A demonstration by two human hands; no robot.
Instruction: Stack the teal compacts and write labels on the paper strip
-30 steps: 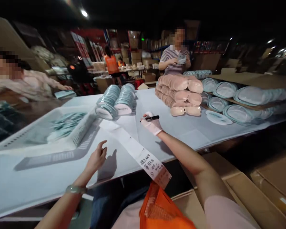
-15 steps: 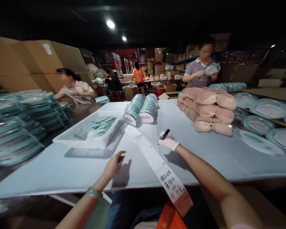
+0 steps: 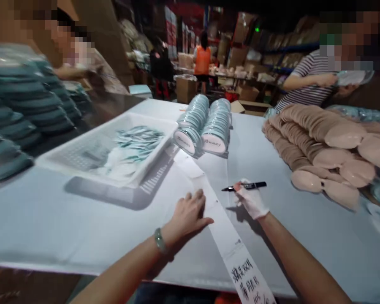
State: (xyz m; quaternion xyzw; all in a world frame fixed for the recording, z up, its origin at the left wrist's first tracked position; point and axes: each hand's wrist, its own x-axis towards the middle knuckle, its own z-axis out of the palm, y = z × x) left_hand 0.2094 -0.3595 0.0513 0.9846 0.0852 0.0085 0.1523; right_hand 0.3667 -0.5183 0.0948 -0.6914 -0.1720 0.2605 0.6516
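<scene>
My right hand (image 3: pixel 250 199), in a white glove, grips a black marker pen (image 3: pixel 255 185) whose tip points left above the table. A long white paper label strip (image 3: pixel 223 234) runs from the middle of the table over its near edge, with black handwriting on the near end. Bare and wearing a bracelet (image 3: pixel 159 240), my left hand (image 3: pixel 188 214) lies with fingers spread at the strip's left side, fingertips and thumb over the paper. Beyond the strip's far end stand two rows of packed round teal-edged items (image 3: pixel 214 142) in clear wrap.
A white plastic basket (image 3: pixel 136 179) with teal packets stands at the left. Stacked beige cup-shaped pieces (image 3: pixel 307 179) lie at the right. Teal stacks (image 3: pixel 22 97) rise at the far left. Co-workers are behind: one in a striped shirt (image 3: pixel 307 78), another in an orange vest (image 3: pixel 202 60).
My left hand has moved right and come down onto the paper strip. The marker has turned from upright-tilted to nearly level in my right hand. The view has tipped down and closer.
</scene>
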